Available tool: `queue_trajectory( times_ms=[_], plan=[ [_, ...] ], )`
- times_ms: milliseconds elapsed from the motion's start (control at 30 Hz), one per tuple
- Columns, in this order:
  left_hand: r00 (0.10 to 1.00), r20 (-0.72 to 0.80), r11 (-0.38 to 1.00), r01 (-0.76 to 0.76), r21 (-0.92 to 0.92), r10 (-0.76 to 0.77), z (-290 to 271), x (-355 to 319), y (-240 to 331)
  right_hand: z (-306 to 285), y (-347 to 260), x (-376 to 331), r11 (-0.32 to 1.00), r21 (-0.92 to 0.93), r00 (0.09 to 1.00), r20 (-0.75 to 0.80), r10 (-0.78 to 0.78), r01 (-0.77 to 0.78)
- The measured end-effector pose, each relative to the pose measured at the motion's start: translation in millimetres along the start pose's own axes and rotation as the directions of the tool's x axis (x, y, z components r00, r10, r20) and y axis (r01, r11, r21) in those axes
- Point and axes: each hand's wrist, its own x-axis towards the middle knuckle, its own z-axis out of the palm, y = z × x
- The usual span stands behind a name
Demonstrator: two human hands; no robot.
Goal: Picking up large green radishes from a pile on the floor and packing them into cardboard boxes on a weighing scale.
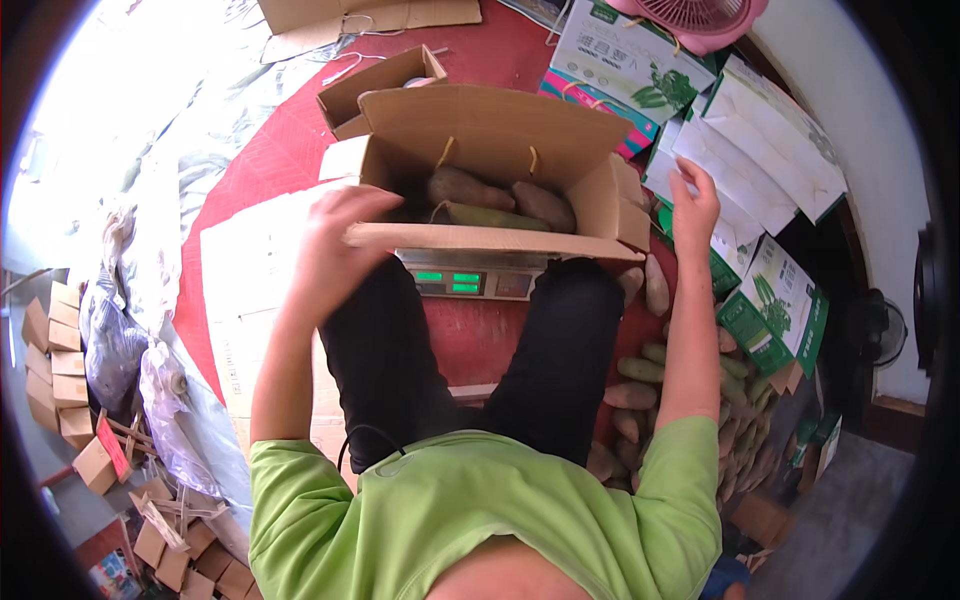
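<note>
An open cardboard box (480, 240) rests on a digital scale (525, 284) with a lit green display, just past my knees. Inside lie a few thick, long vegetables, among them a green one (495, 217) and a brown one (545, 207); their exact kind is unclear. My left hand (340, 230), slightly blurred, hovers at the box's left front corner with fingers and thumb apart; whether it touches the cardboard I cannot tell. To the right of the box, my right hand (695, 210) is raised with loosely bent fingers and holds nothing.
Printed green-and-white cartons (770, 300) and a pink fan (695, 18) stand at the right. Beside my right leg, a pile of similar vegetables (740, 410) covers the floor. A smaller open box (385, 85) sits behind; wooden blocks (68, 365) and plastic bags (165, 400) lie left.
</note>
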Motion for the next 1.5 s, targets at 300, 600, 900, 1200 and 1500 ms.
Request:
queue_trajectory(
  times_ms=[300, 600, 900, 1200, 1500],
  plan=[
    [0.936, 0.217, 0.811, -0.349, 0.469, 0.278, 47, 15, 14, 72, -86, 65, 0.811, -0.381, 0.831, 0.513, -0.214, 0.444],
    [0.941, 0.174, 0.828, -0.338, 0.447, 0.289, 28, 11, -3, 82, -118, 64, 0.733, -0.368, 0.739, 0.619, -0.266, 0.572],
    [0.987, -0.023, 0.878, -0.13, 0.461, 0.159, -44, -30, -60, 146, -214, 57, 0.606, -0.231, 0.598, 0.613, -0.517, 0.761],
    [0.98, -0.193, 0.787, 0.084, 0.611, 0.044, -130, -124, -75, 233, -308, -3, 0.526, -0.115, 0.481, 0.6, -0.639, 0.843],
    [0.924, -0.28, 0.548, 0.381, 0.745, -0.261, -169, -270, -84, 324, -362, -155, 0.543, 0.121, 0.361, 0.626, -0.691, 0.831]
  ],
)
